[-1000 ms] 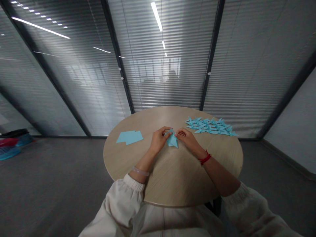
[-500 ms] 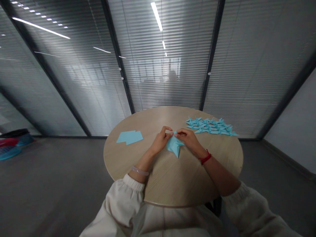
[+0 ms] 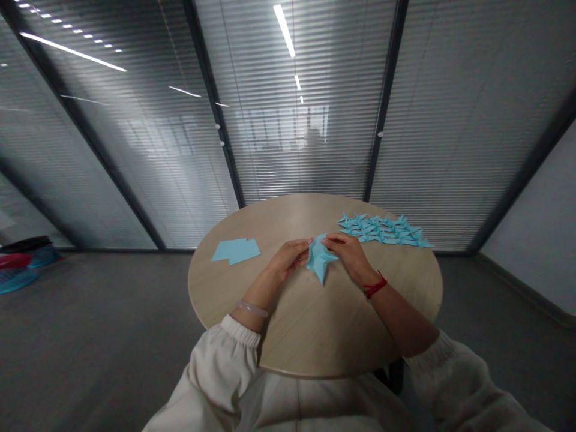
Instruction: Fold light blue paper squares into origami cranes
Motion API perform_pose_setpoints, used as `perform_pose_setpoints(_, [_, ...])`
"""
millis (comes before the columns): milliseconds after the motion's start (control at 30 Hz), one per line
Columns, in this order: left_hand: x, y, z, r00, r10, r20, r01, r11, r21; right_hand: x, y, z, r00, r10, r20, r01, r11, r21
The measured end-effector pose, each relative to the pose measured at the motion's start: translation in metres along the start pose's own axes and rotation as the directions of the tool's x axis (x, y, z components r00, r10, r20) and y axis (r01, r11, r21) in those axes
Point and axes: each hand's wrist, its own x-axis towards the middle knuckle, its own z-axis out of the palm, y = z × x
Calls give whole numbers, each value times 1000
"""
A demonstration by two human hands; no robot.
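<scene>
Left fingers [image 3: 302, 246] and right fingers [image 3: 336, 240] grasp folded paper [image 3: 320, 259] between flat sheets [image 3: 242, 251] and cranes [image 3: 382, 230].

A light-blue paper [image 3: 320, 259], creased and partly folded with pointed flaps, is between the left hand [image 3: 289, 258] and right hand [image 3: 351, 255], one tip toward the wearer.

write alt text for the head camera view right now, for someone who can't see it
Left hand and right hand hold partly folded blue paper over a round table, between flat blue sheets and rows of folded blue shapes.
</scene>
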Motion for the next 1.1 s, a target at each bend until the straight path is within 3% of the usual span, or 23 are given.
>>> perform_pose_setpoints(133, [-3, 1, 0, 1000, 10, 17, -10, 1000, 19, -1, -2, 1, 1000, -27, 9, 28, 998, -63])
perform_pose_setpoints(533, [1, -3, -1, 987, 50, -151, -19, 979, 203, -5, -15, 5, 994, -78, 75, 87, 988, -131])
perform_pose_setpoints(933, [2, -3, 2, 989, 95, -112, -52, 940, 338, -6, -18, 7, 993, -102, 57, 111, 976, -189])
perform_pose_setpoints(1100, [3, -4, 1, 989, 85, -117, -52, 964, 259, -6, -18, 5, 996, -69, 53, 73, 994, -87])
